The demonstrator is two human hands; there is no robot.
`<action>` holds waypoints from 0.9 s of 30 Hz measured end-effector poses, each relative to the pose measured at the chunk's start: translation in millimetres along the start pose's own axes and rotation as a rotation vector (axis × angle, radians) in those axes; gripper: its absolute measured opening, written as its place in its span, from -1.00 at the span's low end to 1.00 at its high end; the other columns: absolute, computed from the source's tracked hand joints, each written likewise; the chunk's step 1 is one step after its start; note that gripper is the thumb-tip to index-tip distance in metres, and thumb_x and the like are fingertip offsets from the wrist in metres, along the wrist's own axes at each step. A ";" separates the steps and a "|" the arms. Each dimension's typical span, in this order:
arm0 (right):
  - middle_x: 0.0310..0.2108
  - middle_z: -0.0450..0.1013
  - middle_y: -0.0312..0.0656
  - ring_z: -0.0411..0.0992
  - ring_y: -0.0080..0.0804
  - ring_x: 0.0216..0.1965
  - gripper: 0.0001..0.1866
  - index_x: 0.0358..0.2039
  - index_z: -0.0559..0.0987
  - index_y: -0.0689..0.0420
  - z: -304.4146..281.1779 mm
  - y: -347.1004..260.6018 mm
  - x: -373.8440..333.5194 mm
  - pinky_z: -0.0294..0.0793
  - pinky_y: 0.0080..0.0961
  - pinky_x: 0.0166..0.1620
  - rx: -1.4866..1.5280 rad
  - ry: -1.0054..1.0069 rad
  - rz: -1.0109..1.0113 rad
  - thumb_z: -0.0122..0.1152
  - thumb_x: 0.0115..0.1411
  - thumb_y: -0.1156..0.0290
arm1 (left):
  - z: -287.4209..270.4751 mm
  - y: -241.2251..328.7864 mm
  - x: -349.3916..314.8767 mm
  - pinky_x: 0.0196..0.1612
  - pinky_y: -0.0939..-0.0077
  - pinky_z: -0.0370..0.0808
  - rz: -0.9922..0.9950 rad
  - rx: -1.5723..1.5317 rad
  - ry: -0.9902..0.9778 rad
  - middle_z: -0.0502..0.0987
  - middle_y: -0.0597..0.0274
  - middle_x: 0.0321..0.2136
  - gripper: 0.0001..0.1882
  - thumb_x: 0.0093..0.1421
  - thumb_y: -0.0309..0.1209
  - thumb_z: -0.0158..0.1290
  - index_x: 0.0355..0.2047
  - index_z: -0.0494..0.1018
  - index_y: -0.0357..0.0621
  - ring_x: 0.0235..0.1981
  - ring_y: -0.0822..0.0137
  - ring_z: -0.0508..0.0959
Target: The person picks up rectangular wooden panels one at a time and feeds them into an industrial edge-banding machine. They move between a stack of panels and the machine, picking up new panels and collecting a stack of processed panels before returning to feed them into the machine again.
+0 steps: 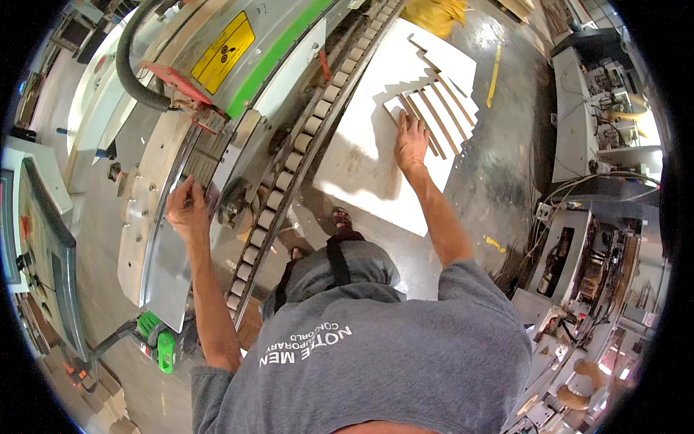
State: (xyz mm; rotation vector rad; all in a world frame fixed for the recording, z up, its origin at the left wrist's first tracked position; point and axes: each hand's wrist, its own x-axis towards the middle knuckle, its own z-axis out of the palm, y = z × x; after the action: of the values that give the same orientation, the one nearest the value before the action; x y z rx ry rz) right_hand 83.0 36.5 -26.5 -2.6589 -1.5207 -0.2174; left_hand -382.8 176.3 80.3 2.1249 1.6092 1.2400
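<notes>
My left hand is at the edge-banding machine on the left. Its fingers are pinched together beside a grey-brown ribbed track; what they hold, if anything, is hidden. My right hand reaches forward to a fanned stack of narrow white panels with brown edges. Its stretched fingers rest on the nearest panel at the stack's left side. Under the stack lies a large white board, partly in shadow.
A roller rail runs between the machine and the white board. Above the track sits a red-edged machine head with a black hose. A green tool lies low left. Yellow sacking is at the far end; machinery lines the right.
</notes>
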 end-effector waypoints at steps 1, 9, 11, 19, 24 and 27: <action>0.13 0.25 0.07 0.22 -0.02 0.15 -0.36 0.25 0.29 0.24 -2.8 0.5 -0.1 0.18 -0.01 0.26 0.021 -0.002 -0.042 0.08 0.10 0.65 | -0.6 -3.3 -3.8 -0.35 0.40 0.50 0.004 -0.003 0.006 0.61 0.10 -0.43 -0.80 0.12 -0.51 0.21 -0.21 0.64 -0.25 -0.44 0.23 0.56; 0.08 0.37 0.14 0.35 0.09 0.09 -0.41 0.20 0.34 0.24 -3.5 5.3 8.4 0.38 -0.01 0.13 -0.094 0.096 -0.144 0.09 0.09 0.64 | -6.9 10.0 -15.9 -0.28 0.38 0.53 -0.042 -0.043 -0.054 0.61 0.08 -0.39 -0.81 0.13 -0.52 0.20 -0.22 0.64 -0.27 -0.39 0.20 0.59; -0.07 0.47 0.17 0.42 0.13 0.03 -0.45 0.16 0.37 0.27 -27.4 -11.6 12.8 0.43 -0.12 0.09 0.133 0.017 -0.119 0.06 0.09 0.66 | -17.0 13.8 -21.4 -0.28 0.37 0.53 -0.122 -0.064 -0.064 0.60 0.08 -0.38 -0.81 0.13 -0.53 0.21 -0.21 0.64 -0.26 -0.39 0.20 0.59; -0.26 0.47 -0.09 0.48 -0.39 -0.27 -0.65 -0.01 0.34 0.24 -116.0 -140.7 -66.5 0.60 -0.38 -0.14 1.817 -0.238 0.157 0.21 0.28 0.42 | -46.9 110.8 -41.0 -0.02 0.16 0.45 0.155 -0.002 -0.303 0.54 0.04 -0.16 -0.34 -0.05 -0.33 0.38 0.09 0.48 -0.20 -0.09 0.03 0.49; -0.08 0.41 -0.07 0.46 -0.35 -0.09 -0.58 0.06 0.29 0.27 -144.7 -276.6 -101.8 0.58 -0.36 -0.06 2.013 -0.667 0.240 0.19 0.31 0.38 | -70.4 84.6 -60.3 0.08 0.18 0.43 -0.026 0.190 -0.481 0.47 -0.07 -0.02 -0.15 -0.12 -0.32 0.41 0.22 0.34 -0.18 0.00 -0.07 0.43; -0.08 0.42 -0.09 0.47 -0.40 -0.12 -0.58 0.06 0.29 0.33 -143.2 -329.2 -104.0 0.58 -0.41 -0.04 2.067 -0.801 0.143 0.17 0.32 0.38 | -93.8 40.0 -60.0 0.05 0.18 0.45 -0.009 0.173 -0.302 0.48 -0.14 -0.04 -0.23 -0.13 -0.44 0.40 0.15 0.41 -0.24 -0.01 -0.09 0.47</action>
State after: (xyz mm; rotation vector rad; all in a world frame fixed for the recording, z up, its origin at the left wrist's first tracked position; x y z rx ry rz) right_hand -265.2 96.2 95.6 -0.9484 -0.5614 1.5487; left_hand -425.0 79.5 133.6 2.2709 1.6371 0.7529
